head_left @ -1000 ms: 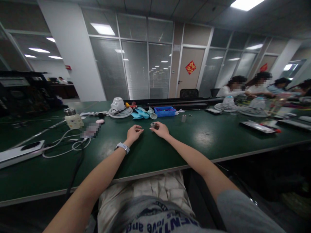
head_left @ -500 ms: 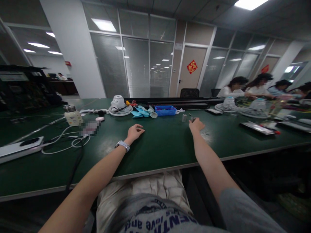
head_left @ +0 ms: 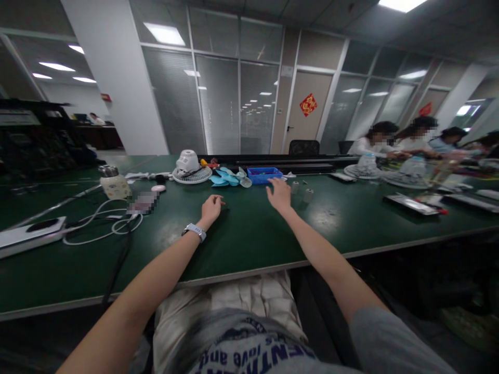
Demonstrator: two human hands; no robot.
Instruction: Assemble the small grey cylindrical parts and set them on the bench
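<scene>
My right hand (head_left: 279,194) is over the green table at the front edge of a blue tray (head_left: 265,176), with its fingers spread and nothing visible in them. To its right stand two small grey metal cylinders (head_left: 309,195), one a little behind the other. A tiny dark piece (head_left: 305,182) lies near them. My left hand (head_left: 211,208) rests on the table, fingers loosely bent and apart, holding nothing I can see. Beyond it lie light blue fan blades (head_left: 226,177). What the tray contains is too small to make out.
A white fan base with a round grille (head_left: 191,174) stands at the back left. A bottle (head_left: 114,183), white cables and a power strip (head_left: 33,236) are on the left. On the right lie a flat tray-like item (head_left: 411,204) and more fan parts, with several people seated beyond.
My right hand has let go of a metal cylinder, which now stands on the table, and has moved left to the blue tray. My left hand has barely moved.
</scene>
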